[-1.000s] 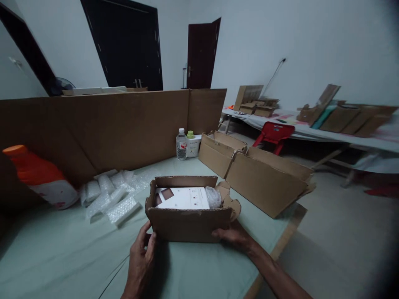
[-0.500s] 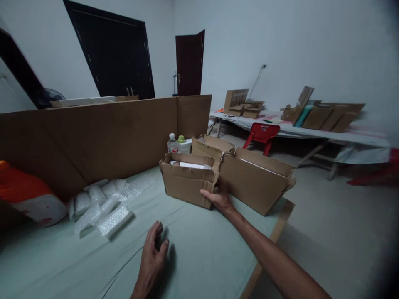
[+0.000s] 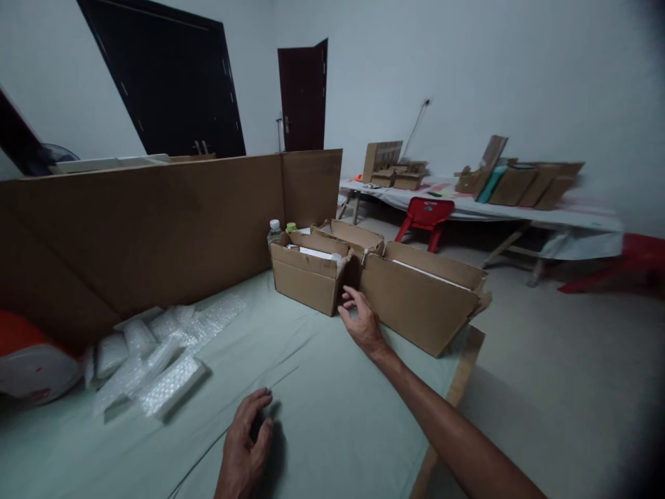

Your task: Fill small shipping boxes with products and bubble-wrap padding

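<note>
My right hand (image 3: 361, 324) is at the near right corner of a small open cardboard box (image 3: 306, 281), its fingers loosely apart and not wrapped around anything. White items (image 3: 318, 254) show inside that box. To its right stands a longer open cardboard box (image 3: 418, 298), and another open cardboard box (image 3: 358, 234) sits behind. My left hand (image 3: 246, 436) hovers low over or rests on the green cloth, thumb apart from the curved fingers, holding nothing. Several bubble-wrapped packs (image 3: 166, 381) lie to its left.
A tall cardboard panel (image 3: 208, 215) borders the table's far side, with a clear bottle (image 3: 274, 229) and a green-capped bottle (image 3: 291, 227) near its right end. An orange and white object (image 3: 31, 360) is at far left. A red chair (image 3: 427, 213) and a second table (image 3: 555, 216) stand beyond.
The small box has been pushed back, closer to the bottles and the box behind. My right hand has let go of its side. The view has shifted slightly to the right.
</note>
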Action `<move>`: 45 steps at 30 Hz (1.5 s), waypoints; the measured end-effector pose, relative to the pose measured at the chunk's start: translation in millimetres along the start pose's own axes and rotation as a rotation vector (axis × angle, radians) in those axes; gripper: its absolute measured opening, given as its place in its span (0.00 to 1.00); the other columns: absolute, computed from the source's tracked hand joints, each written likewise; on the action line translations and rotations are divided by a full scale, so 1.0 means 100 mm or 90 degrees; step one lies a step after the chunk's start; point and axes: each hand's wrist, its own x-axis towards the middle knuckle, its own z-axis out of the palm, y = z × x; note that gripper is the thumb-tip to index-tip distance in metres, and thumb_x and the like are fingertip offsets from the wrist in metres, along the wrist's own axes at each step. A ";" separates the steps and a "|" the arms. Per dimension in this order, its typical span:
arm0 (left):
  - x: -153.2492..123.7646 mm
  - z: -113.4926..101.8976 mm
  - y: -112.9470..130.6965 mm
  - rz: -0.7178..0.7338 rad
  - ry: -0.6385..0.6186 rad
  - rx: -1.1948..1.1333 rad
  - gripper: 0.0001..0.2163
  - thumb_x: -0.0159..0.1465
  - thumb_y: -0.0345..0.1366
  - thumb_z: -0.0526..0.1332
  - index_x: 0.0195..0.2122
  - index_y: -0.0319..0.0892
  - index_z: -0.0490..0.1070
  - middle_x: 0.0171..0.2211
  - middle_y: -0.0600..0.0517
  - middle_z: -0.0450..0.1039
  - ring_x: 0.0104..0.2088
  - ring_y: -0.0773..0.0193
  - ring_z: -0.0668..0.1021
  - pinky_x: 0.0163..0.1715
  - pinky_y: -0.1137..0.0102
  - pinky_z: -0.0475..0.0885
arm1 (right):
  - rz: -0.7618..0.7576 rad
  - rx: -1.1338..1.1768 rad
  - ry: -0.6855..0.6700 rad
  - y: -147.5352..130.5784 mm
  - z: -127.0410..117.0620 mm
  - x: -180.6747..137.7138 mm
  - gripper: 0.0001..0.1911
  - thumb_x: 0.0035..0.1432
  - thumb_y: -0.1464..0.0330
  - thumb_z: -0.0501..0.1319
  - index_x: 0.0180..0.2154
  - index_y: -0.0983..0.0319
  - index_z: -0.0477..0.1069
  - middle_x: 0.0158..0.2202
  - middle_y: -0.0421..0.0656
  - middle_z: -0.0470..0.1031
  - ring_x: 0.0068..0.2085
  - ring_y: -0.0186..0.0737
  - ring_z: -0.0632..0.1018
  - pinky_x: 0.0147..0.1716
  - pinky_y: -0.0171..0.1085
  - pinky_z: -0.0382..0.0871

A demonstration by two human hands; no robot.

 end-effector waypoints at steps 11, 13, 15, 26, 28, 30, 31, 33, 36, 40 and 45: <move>0.93 0.33 0.51 -0.047 -0.060 -0.046 0.27 0.54 0.43 0.66 0.56 0.42 0.70 0.55 0.39 0.71 0.47 0.50 0.78 0.41 0.59 0.76 | -0.016 -0.201 -0.198 -0.39 -0.37 1.07 0.09 0.58 0.66 0.65 0.42 0.59 0.76 0.32 0.41 0.80 0.33 0.41 0.78 0.32 0.34 0.62; 1.25 0.50 0.68 -0.058 -0.101 -0.100 0.34 0.54 0.40 0.67 0.62 0.43 0.63 0.61 0.38 0.65 0.54 0.49 0.75 0.44 0.60 0.74 | -0.014 -0.214 -0.188 -0.42 -0.38 1.02 0.05 0.60 0.66 0.63 0.35 0.60 0.77 0.31 0.43 0.81 0.34 0.43 0.79 0.32 0.34 0.62; 1.53 0.71 0.81 -0.052 -0.137 -0.128 0.38 0.53 0.38 0.67 0.65 0.44 0.58 0.66 0.37 0.59 0.59 0.47 0.71 0.46 0.61 0.74 | -0.009 -0.222 -0.171 -0.43 -0.40 0.93 0.06 0.61 0.67 0.62 0.34 0.60 0.76 0.31 0.44 0.81 0.35 0.43 0.79 0.33 0.35 0.61; 1.91 1.41 0.94 -0.037 -0.227 -0.185 0.44 0.48 0.37 0.67 0.68 0.43 0.54 0.68 0.40 0.56 0.62 0.45 0.68 0.46 0.63 0.76 | 0.003 -0.154 -0.157 -0.34 -0.64 0.71 0.04 0.63 0.67 0.63 0.39 0.58 0.76 0.32 0.38 0.81 0.33 0.38 0.80 0.34 0.33 0.64; 1.90 1.43 0.94 -0.037 -0.228 -0.181 0.45 0.48 0.38 0.68 0.68 0.43 0.53 0.68 0.40 0.56 0.62 0.45 0.68 0.46 0.64 0.76 | -0.022 -0.124 -0.148 -0.35 -0.78 0.66 0.15 0.62 0.67 0.64 0.51 0.57 0.73 0.34 0.37 0.81 0.34 0.37 0.80 0.36 0.33 0.66; 1.86 1.45 0.91 -0.044 -0.226 -0.172 0.46 0.48 0.40 0.68 0.68 0.42 0.53 0.68 0.38 0.56 0.61 0.44 0.69 0.45 0.63 0.76 | -0.072 -0.141 -0.089 -0.34 -1.00 0.64 0.26 0.61 0.67 0.65 0.60 0.57 0.65 0.38 0.39 0.81 0.39 0.41 0.79 0.43 0.37 0.67; 1.83 1.46 0.89 -0.051 -0.224 -0.165 0.46 0.48 0.40 0.68 0.68 0.42 0.53 0.68 0.37 0.55 0.60 0.44 0.70 0.44 0.62 0.76 | -0.094 -0.179 -0.048 -0.33 -1.12 0.64 0.28 0.61 0.67 0.65 0.61 0.59 0.64 0.42 0.42 0.80 0.43 0.44 0.78 0.46 0.41 0.66; 1.75 1.49 0.83 -0.068 -0.219 -0.149 0.45 0.47 0.41 0.69 0.67 0.42 0.54 0.68 0.35 0.54 0.59 0.42 0.71 0.43 0.61 0.76 | -0.100 -0.299 0.014 -0.26 -1.37 0.65 0.25 0.60 0.67 0.66 0.58 0.62 0.67 0.49 0.50 0.78 0.50 0.53 0.75 0.50 0.47 0.63; 1.64 1.54 0.77 -0.084 -0.213 -0.134 0.46 0.47 0.41 0.70 0.67 0.41 0.54 0.68 0.32 0.53 0.58 0.40 0.71 0.42 0.59 0.76 | -0.031 -0.462 -0.037 -0.14 -1.64 0.62 0.10 0.59 0.70 0.65 0.44 0.64 0.74 0.44 0.54 0.78 0.48 0.58 0.74 0.47 0.49 0.61; 1.62 1.63 0.75 -0.086 -0.214 -0.132 0.47 0.47 0.44 0.71 0.66 0.40 0.54 0.68 0.32 0.52 0.57 0.43 0.73 0.44 0.61 0.75 | -0.070 -0.580 -0.149 -0.21 -1.68 0.39 0.04 0.63 0.74 0.60 0.36 0.62 0.74 0.33 0.50 0.79 0.38 0.50 0.76 0.42 0.46 0.60; 1.65 1.71 0.72 -0.075 -0.213 -0.120 0.50 0.47 0.47 0.70 0.68 0.41 0.49 0.70 0.34 0.49 0.55 0.46 0.75 0.44 0.62 0.75 | -0.104 -0.666 -0.192 -0.51 -1.62 0.13 0.13 0.61 0.79 0.57 0.47 0.65 0.71 0.35 0.48 0.79 0.36 0.48 0.77 0.39 0.46 0.61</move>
